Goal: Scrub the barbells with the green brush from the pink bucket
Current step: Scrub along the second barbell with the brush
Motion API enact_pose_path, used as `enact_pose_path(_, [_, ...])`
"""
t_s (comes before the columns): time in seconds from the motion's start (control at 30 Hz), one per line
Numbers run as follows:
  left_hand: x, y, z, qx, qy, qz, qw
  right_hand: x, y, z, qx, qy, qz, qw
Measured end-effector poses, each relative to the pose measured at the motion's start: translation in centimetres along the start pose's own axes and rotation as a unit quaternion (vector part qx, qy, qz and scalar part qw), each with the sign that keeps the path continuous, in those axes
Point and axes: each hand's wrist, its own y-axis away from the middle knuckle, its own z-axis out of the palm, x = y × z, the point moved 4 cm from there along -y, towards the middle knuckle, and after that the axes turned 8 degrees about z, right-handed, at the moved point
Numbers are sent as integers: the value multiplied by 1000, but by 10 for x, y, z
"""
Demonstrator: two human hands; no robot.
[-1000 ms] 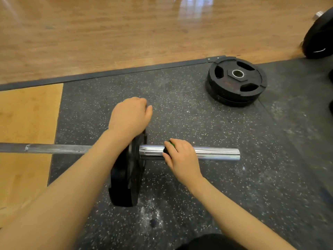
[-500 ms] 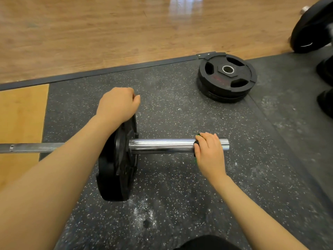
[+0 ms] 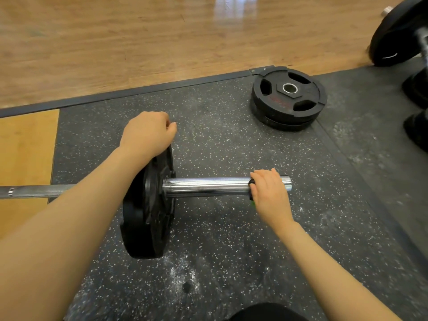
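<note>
The right hand (image 3: 271,193) is curled over the green brush (image 3: 252,202), holding it pressed against the chrome sleeve (image 3: 206,186) of the barbell (image 3: 34,190); only a sliver of green and a dark edge of the brush show at the hand's 9 o'clock side, the rest hidden under the palm. The left hand (image 3: 148,133) is closed over the top rim of the black plate (image 3: 148,205) loaded on the bar, apparently steadying it — whether the fingers wrap the far side cannot be seen. The step in hand looks like scrubbing the sleeve, with the brush sitting near its outer end, at 3 o'clock from the plate. The next move probably calls for a stroke back along the sleeve toward 9 o'clock, keeping pressure down on the metal while the left hand stops the bar from rolling. The bar's thinner shaft runs off past the left forearm toward 9 o'clock — likely not yet reached from this position. The pink bucket is not in view. A stack of loose plates (image 3: 289,98) lies on the rubber mat (image 3: 231,251) at about 1 o'clock from the right hand, well apart.
</note>
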Motion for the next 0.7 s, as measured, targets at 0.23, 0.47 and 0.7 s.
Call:
enact_pose_path(0.23, [1, 2, 1, 0, 5, -5, 1000, 23, 1, -8, 23, 7, 62, 998])
enact_pose_path(0.47, [2, 3, 0, -4, -7, -2, 1000, -44, -9, 18, -6, -8, -42, 999])
enact_pose_path(0.7, [2, 5, 0, -2, -7, 0, 1000, -32, -5, 19, -18, 20, -63, 998])
